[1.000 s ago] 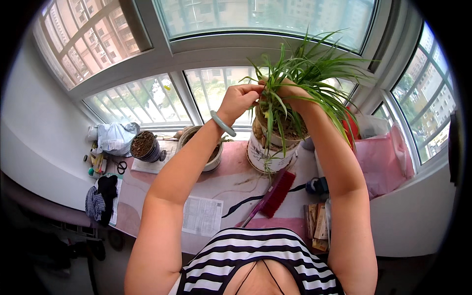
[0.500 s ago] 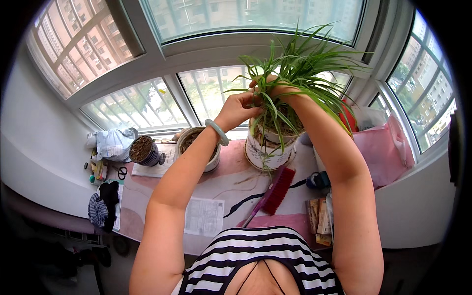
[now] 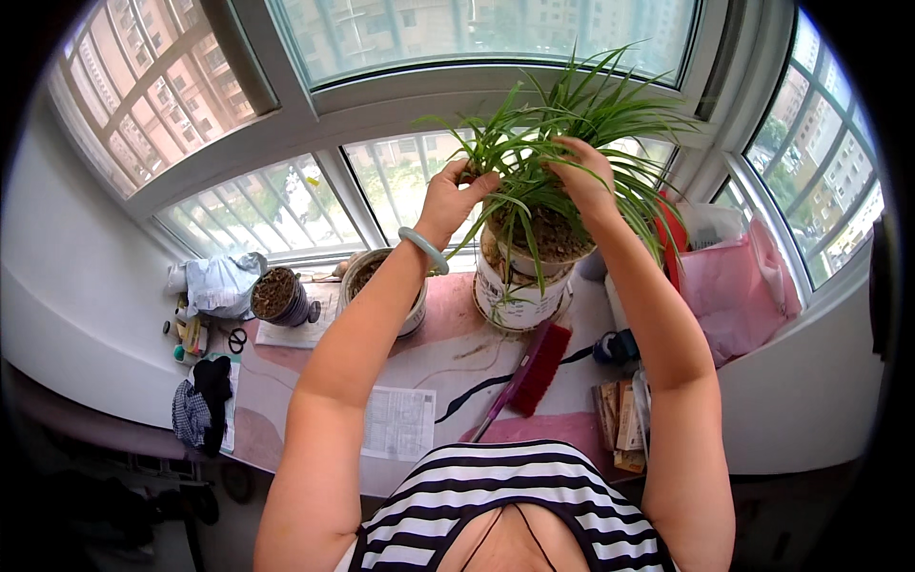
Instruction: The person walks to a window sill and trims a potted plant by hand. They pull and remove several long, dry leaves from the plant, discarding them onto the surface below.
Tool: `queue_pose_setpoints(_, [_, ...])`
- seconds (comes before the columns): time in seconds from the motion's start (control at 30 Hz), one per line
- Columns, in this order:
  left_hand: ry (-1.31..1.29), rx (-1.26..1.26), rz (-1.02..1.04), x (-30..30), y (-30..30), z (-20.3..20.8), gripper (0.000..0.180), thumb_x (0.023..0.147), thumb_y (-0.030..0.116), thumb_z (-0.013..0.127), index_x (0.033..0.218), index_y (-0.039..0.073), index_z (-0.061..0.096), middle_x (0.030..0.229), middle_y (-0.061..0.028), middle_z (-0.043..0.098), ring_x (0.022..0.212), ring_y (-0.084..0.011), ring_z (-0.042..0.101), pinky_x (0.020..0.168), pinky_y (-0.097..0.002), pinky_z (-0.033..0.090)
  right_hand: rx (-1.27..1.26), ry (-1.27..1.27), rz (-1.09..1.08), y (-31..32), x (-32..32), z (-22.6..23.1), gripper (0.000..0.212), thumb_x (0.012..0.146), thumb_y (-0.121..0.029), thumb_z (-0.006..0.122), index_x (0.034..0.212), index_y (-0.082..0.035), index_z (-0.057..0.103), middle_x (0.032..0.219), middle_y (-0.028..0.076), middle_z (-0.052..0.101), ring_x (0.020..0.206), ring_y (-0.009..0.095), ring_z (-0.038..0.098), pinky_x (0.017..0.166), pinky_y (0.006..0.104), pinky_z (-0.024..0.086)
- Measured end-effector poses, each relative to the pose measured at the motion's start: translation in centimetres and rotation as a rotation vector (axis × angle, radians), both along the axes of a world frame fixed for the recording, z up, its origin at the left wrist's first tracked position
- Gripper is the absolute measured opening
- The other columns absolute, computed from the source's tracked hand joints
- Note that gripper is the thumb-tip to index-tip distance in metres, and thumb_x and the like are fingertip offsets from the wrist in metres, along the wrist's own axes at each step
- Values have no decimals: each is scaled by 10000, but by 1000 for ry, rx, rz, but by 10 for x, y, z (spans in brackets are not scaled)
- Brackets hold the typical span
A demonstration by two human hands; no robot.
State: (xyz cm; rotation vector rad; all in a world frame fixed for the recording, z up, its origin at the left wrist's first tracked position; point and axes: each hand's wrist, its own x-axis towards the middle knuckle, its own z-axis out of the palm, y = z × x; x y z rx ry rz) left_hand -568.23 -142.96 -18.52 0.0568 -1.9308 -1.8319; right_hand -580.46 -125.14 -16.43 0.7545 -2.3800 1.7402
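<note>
A spider plant with long, thin green leaves grows from a white pot with dark markings, its brown soil showing at the top. My left hand, with a pale green bangle at the wrist, is closed around leaves at the plant's left side. Its thumb points right, and some fingertips are hidden by foliage. On the right, my right hand has its fingers bent in among the leaves above the soil, closed on some of them. The pot stands on the table by the window.
Left of the plant are a pot of soil and a small dark pot. A red-bristled brush lies in front of the plant, near a printed sheet. A pink bag and small boxes are at right.
My hands have moved apart: the left slightly left and up, the right to the right, out from behind the leaves. Leaves at the left have shifted, and more soil shows.
</note>
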Motion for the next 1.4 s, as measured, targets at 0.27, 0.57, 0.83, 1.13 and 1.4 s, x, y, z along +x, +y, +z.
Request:
queue_pose_setpoints(0.27, [-75,308,-89,-3,0,3,253,845,235,682,986,59,569,846,-27,617,747,-142,633,637,-278,546,-477,-108,47,68,105,-64,97,865,-75,598,947,-39,635,956,30,688,836,99,612,734,223,460])
queue_pose_setpoints(0.57, [-144,262,-37,-5,-5,14,240,880,286,632,946,68,556,851,-44,629,747,-153,639,646,-290,548,210,891,31,71,138,-109,207,631,-62,666,830,-119,676,1010,17,655,911,228,605,728,306,513])
queue_pose_setpoints(0.83, [-229,59,-175,-3,3,36,286,867,287,652,996,50,558,874,-64,640,766,-154,642,654,-280,537,578,1033,202,33,130,-92,105,730,-150,555,808,-112,615,809,14,532,849,184,537,676,300,428])
queue_pose_setpoints(1.13, [-248,-194,-155,5,16,57,263,850,213,675,1001,11,603,867,-54,647,775,-115,603,683,-269,499,358,120,87,-83,80,-103,153,857,-158,551,815,-33,628,822,135,640,688,263,630,634,379,499])
queue_pose_setpoints(1.4, [-172,-114,-116,17,16,38,286,814,174,702,1030,16,601,876,-43,645,808,-108,577,752,-270,453,-667,-333,-238,-118,72,-114,214,832,-212,676,944,-30,663,816,48,657,747,118,567,674,277,451])
